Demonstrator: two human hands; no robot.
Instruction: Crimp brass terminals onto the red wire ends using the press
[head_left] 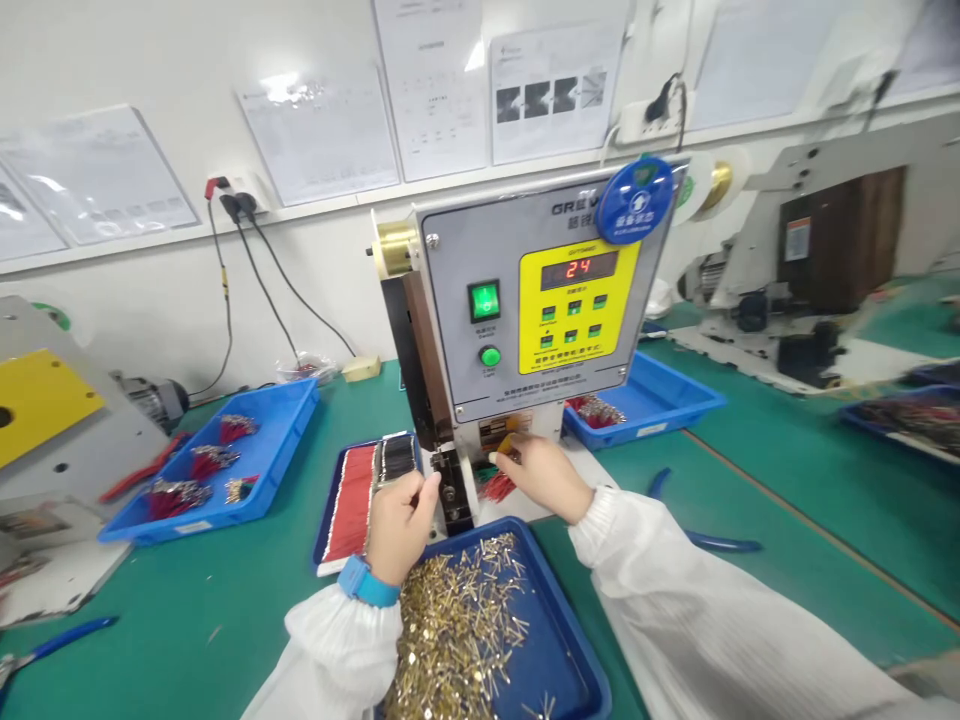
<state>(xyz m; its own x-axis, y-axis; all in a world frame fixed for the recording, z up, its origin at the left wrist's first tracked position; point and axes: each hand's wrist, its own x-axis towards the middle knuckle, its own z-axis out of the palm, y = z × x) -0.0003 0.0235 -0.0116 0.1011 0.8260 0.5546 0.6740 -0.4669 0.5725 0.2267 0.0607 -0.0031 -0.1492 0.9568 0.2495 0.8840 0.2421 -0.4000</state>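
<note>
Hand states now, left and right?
Left hand: fingers curled; can't tell whether it holds anything.
Right hand: fingers bent at the machine; grip can't be told.

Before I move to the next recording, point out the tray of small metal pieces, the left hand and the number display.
Tray (551, 640): head view, on its bare blue floor.
Left hand (397, 527): head view, on the back of the hand.
Number display (578, 268): head view, on its lit digits.
</note>
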